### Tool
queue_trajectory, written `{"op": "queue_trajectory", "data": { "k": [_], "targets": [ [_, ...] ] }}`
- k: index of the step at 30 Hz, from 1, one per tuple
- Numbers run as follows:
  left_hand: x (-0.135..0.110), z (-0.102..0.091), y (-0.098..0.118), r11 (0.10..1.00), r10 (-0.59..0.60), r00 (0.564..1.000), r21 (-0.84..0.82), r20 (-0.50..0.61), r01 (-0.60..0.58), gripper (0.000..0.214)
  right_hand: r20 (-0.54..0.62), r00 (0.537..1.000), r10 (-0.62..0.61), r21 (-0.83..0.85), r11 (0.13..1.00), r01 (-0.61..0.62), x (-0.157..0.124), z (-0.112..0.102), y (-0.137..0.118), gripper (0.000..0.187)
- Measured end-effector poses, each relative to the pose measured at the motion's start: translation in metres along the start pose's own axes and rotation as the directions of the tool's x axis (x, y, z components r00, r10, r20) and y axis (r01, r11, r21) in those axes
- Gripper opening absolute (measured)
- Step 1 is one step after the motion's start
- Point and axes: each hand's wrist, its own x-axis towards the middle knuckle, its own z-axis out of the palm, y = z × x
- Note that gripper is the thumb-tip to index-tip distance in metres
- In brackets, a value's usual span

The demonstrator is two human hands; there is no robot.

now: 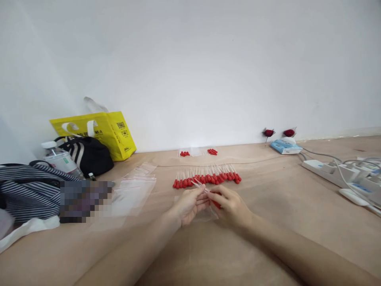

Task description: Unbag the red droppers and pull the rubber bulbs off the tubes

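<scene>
My left hand [188, 205] and my right hand [229, 205] meet at the middle of the wooden surface [268, 222]. Together they grip a small clear plastic bag [208, 213] and a few clear droppers with red bulbs [205, 190]; a red bulb shows between the right fingers. Just beyond the hands lies a row of several red-bulbed droppers [206, 177]. Two small bags with red bulbs [184, 153] lie farther back by the wall.
A pile of clear zip bags [135, 186] lies to the left. Further left are a yellow bag [104, 131], a black striped bag [87, 153], a water bottle [61, 159] and striped cloth [28, 190]. At right sit a power strip with cables [342, 172], a blue-white pack [285, 146] and two red roses [269, 133].
</scene>
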Motion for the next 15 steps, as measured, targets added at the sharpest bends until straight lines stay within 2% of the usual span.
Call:
{"op": "queue_trajectory", "data": {
  "k": [2,3,5,7,11,15],
  "targets": [
    [0.002,0.003,-0.001,0.998,-0.022,0.999,-0.056,-0.036,0.020,0.014,0.009,0.986,-0.165,-0.095,0.982,0.165,-0.003,0.000,-0.003,0.025],
    [0.002,0.001,0.001,0.999,-0.023,0.998,-0.034,-0.058,0.021,0.012,0.017,0.976,-0.215,-0.104,0.971,0.216,-0.004,-0.001,-0.002,0.028],
    [0.006,-0.011,0.011,0.997,-0.008,0.993,0.072,-0.115,0.016,0.009,0.062,0.966,-0.250,-0.057,0.966,0.253,-0.005,-0.006,0.001,0.035],
    [0.013,-0.030,0.029,0.979,0.013,0.984,0.203,-0.178,0.024,0.008,0.120,0.972,-0.202,0.006,0.979,0.203,-0.006,-0.012,0.006,0.039],
    [0.039,-0.072,0.065,0.941,0.007,0.958,0.326,-0.287,0.091,0.013,0.177,0.984,-0.005,0.107,0.994,-0.014,-0.008,-0.020,0.019,0.034],
    [0.069,-0.093,0.076,0.884,0.031,0.916,0.439,-0.400,0.162,0.024,0.214,0.970,0.111,0.205,0.966,-0.156,-0.011,-0.020,0.027,0.029]
  ]
}}
